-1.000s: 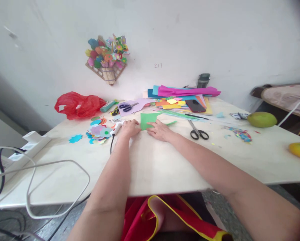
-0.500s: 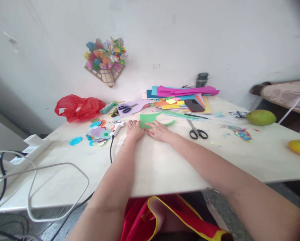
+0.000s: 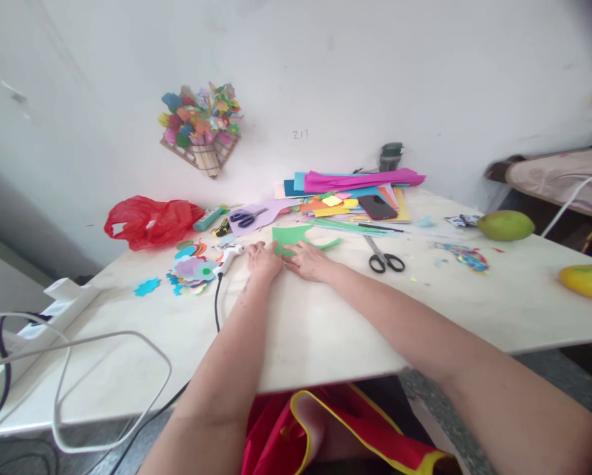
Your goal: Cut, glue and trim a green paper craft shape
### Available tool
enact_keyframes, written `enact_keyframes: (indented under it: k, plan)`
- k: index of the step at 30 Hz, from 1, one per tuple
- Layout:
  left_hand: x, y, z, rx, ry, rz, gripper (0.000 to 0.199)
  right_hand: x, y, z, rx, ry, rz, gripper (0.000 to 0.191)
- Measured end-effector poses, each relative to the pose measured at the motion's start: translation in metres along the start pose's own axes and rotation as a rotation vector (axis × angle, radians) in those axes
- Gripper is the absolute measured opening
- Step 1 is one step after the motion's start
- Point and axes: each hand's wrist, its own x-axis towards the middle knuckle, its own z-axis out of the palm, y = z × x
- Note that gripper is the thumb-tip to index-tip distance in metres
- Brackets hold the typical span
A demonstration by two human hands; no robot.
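A green craft sheet [image 3: 292,235] with a curved cut edge and a thin strip reaching right lies on the table in front of me. My left hand [image 3: 265,260] rests palm down at its left edge, fingers forward and slightly bent. My right hand [image 3: 308,261] lies over the sheet's near edge with its fingers spread and stretched out. The two hands almost meet at the thumbs, and neither is wrapped round anything. Just left of my left hand is a white glue gun [image 3: 228,258] with a black cord. Black-handled scissors [image 3: 385,262] lie to the right.
Cut paper flowers [image 3: 192,269] lie left, near a red plastic bag [image 3: 152,221]. Purple-handled scissors [image 3: 246,216], stacked coloured sheets [image 3: 360,179] and a phone [image 3: 378,207] are farther back. A power strip [image 3: 39,336] with looping cables stands left; a green mango [image 3: 506,225] sits right.
The view has tilted slightly, so everything sits a little lower and farther left. Both hands stay on the green sheet with hardly any movement.
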Motion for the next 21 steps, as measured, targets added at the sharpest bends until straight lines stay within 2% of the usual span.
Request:
enact_keyframes:
  k: [4,8,13,17,21]
  plan:
    - [-0.001,-0.001,-0.003,0.034,0.047,0.018,0.052,-0.002,0.007,-0.003,0.014,0.023,-0.008,0.031]
    - [0.000,-0.008,-0.008,0.084,0.129,0.012,0.052,-0.011,0.026,-0.009,0.034,0.074,0.083,0.021]
    - [0.001,-0.012,-0.012,0.105,0.162,0.008,0.047,-0.020,0.043,-0.011,0.068,0.067,0.127,0.015]
    - [0.004,-0.008,-0.010,-0.016,0.201,0.125,0.033,-0.018,0.039,-0.012,0.103,0.057,0.169,0.012]
    - [0.007,0.001,-0.002,-0.228,0.096,0.293,0.026,-0.017,0.035,-0.014,0.136,0.043,0.197,0.011]
